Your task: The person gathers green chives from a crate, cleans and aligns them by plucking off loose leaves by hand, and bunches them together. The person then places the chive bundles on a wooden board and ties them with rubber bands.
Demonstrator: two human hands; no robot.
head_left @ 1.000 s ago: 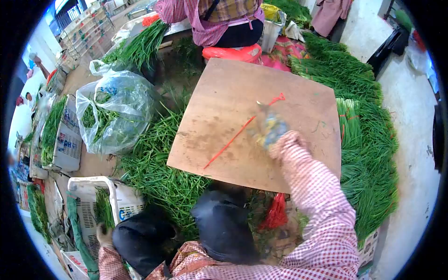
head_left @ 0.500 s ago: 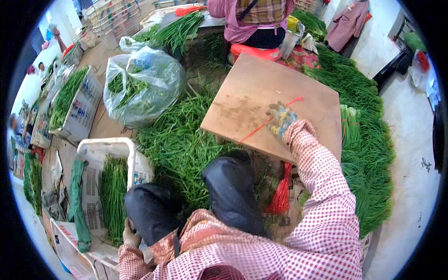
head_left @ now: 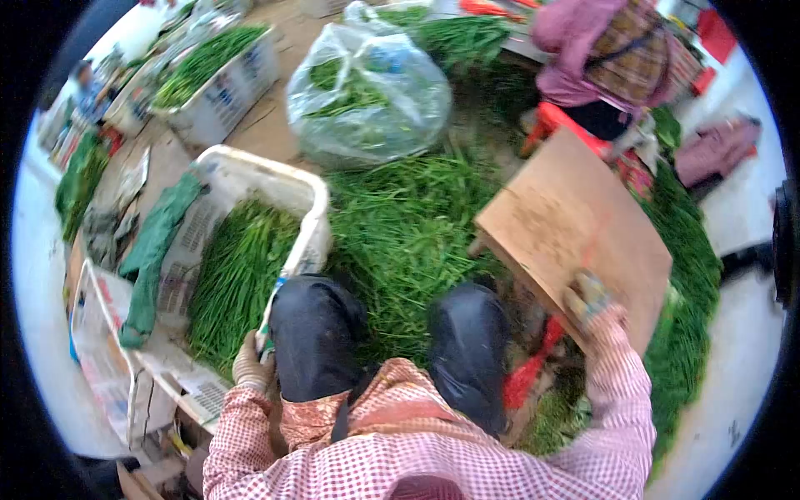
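My left hand (head_left: 252,367), in a pale glove, is closed on the near rim of a white plastic crate (head_left: 312,196), beside my knee. Long green stalks (head_left: 246,275) fill that crate. My right hand (head_left: 588,298), in a grey and yellow glove, is at the near edge of a low wooden board table (head_left: 575,208); its fingers are smeared by motion. A thin red tie (head_left: 593,242) lies blurred on the board just beyond that hand. Below the board's edge hangs a bunch of red ties (head_left: 529,375).
Loose greens (head_left: 408,233) cover the floor between my knees. Ahead stands a clear plastic bag (head_left: 367,100) of greens. Another person (head_left: 612,58) sits beyond the table. Stacked greens (head_left: 687,333) line the right wall. A green cloth (head_left: 158,258) drapes over the crate's left side.
The view has swung left, shifting the crate and table rightward. My right hand has drawn back over the board to its near edge. My left hand stays at the crate.
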